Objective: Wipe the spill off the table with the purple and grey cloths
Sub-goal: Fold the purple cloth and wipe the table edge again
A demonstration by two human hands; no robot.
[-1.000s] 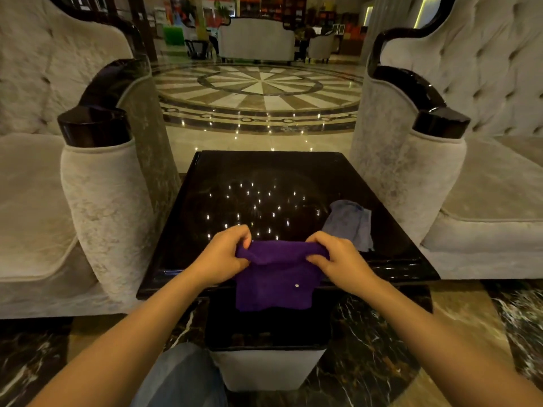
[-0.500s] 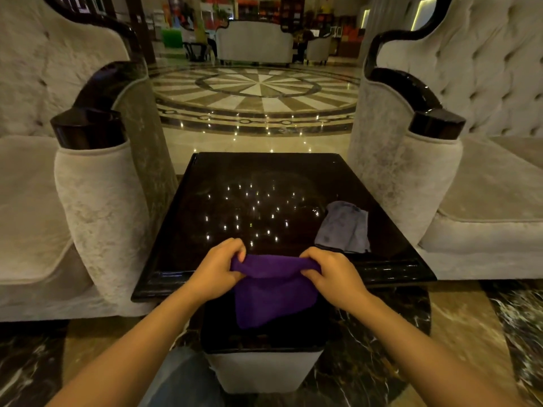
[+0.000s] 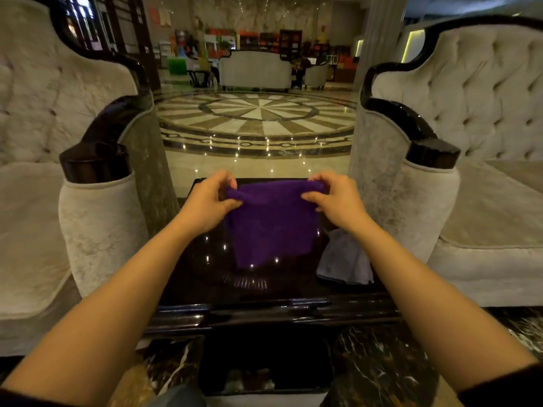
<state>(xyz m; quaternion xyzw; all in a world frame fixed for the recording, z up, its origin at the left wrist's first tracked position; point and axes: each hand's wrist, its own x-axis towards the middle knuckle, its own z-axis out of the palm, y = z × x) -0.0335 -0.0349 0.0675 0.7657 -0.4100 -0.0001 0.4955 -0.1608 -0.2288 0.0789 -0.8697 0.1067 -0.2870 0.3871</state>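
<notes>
A purple cloth point(image 3: 271, 227) hangs spread above the glossy black table point(image 3: 199, 277). My left hand point(image 3: 210, 201) pinches its upper left corner and my right hand point(image 3: 338, 201) pinches its upper right corner, both raised over the far half of the table. The cloth's lower edge hangs near the tabletop; whether it touches, I cannot tell. A crumpled grey cloth point(image 3: 345, 259) lies on the table's right side, partly under my right forearm. I cannot make out a spill among the light reflections on the dark surface.
Pale upholstered armchairs with black-capped armrests stand close on the left point(image 3: 100, 218) and right point(image 3: 426, 207) of the table. A dark bin point(image 3: 264, 365) sits on the marble floor under the table's near edge. Beyond lies a patterned lobby floor.
Both hands have lifted the purple cloth from the table's near edge and carried it forward over the table. The camera has tilted up. The grey cloth has stayed put.
</notes>
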